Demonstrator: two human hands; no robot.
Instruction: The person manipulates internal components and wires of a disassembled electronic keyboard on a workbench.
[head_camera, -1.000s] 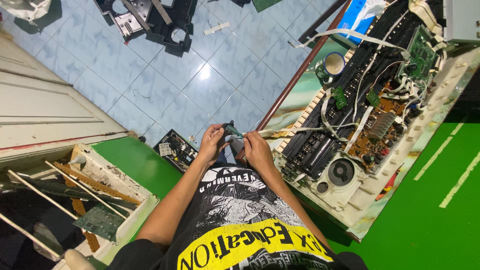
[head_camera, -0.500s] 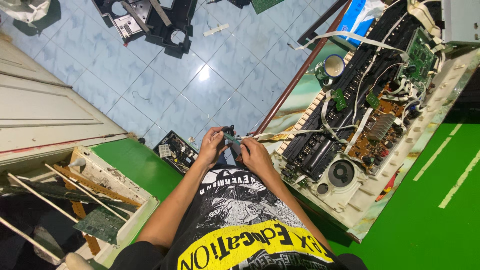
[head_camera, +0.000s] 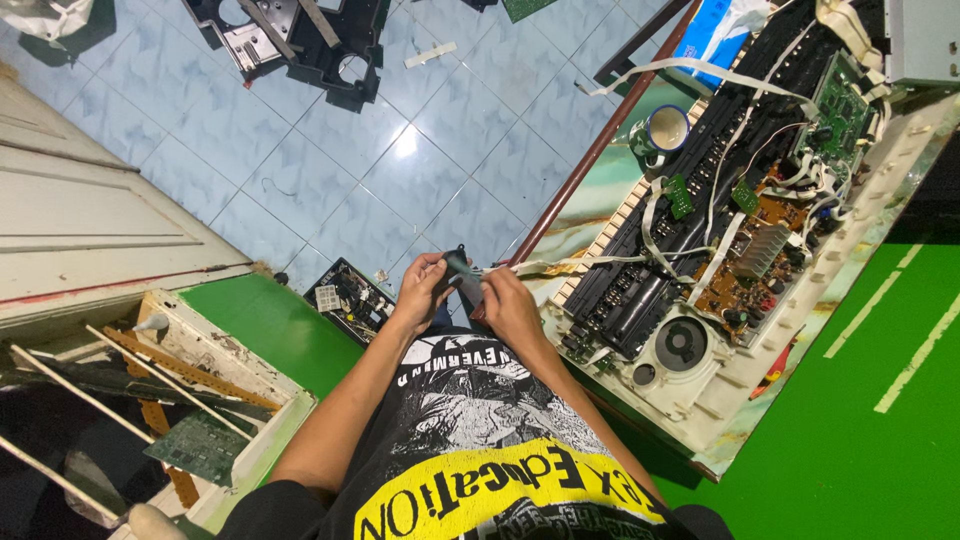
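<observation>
Crate of cream plastic (head_camera: 262, 400) far left, holding a green circuit board (head_camera: 200, 447) and long metal rods (head_camera: 150, 378). Just right of that, strip of green mat (head_camera: 270, 325), then small black electronics module (head_camera: 345, 297) lying on blue tiled floor (head_camera: 330, 190). Black plastic chassis parts (head_camera: 300, 40) at top of floor. Centre: left hand (head_camera: 420, 293) curled, fingers pinching small dark grey part (head_camera: 460, 270) from its left side. Right hand (head_camera: 510, 308) touching same part from the right, fingers closed on it; exact finger placement unclear. Part held in air between both hands, just above black printed T-shirt (head_camera: 480, 440), near table edge. Flat pale ribbon cable (head_camera: 580, 263) running from hands to the right. Further right: opened cream keyboard casing (head_camera: 780, 340) with black key assembly, brown circuit board (head_camera: 755, 270), round grey speaker (head_camera: 682, 343). Blue-rimmed mug (head_camera: 668, 130) above casing. Green floor with white lines (head_camera: 880, 400) far right.
</observation>
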